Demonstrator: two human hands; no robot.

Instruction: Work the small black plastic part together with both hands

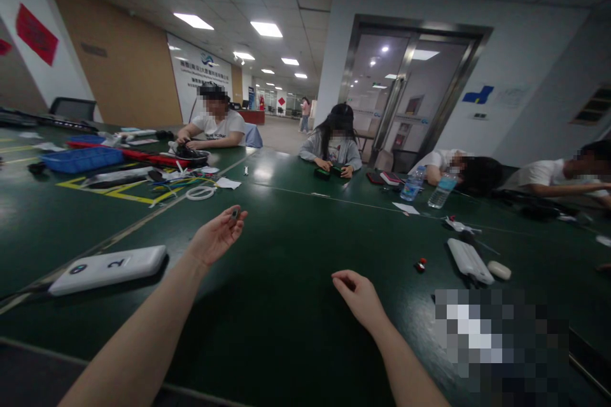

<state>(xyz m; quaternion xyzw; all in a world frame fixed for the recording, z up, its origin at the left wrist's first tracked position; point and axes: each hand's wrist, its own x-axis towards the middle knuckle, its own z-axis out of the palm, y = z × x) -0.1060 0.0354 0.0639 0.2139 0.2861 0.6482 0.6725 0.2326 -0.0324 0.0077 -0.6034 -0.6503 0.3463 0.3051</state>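
Observation:
My left hand (218, 236) is raised over the green table (286, 254), palm turned up. Its fingertips pinch a small grey block with a dark face (234, 213); the exact kind is too small to tell. Lower and to the right, my right hand (357, 297) is loosely curled with the thumb near the forefinger. No object shows in it, though the inner fingers are partly hidden. Left of my left forearm lies a white power bank (109, 269) marked "2", with a cable at its end.
At right lie a small red-and-black item (421, 265), a white power bank (470, 261) and a white rounded case (499, 269). Two water bottles (443, 191) stand farther back. Wires, a coiled white cable (200, 193) and a blue tray (83, 160) are at left. Several people sit around.

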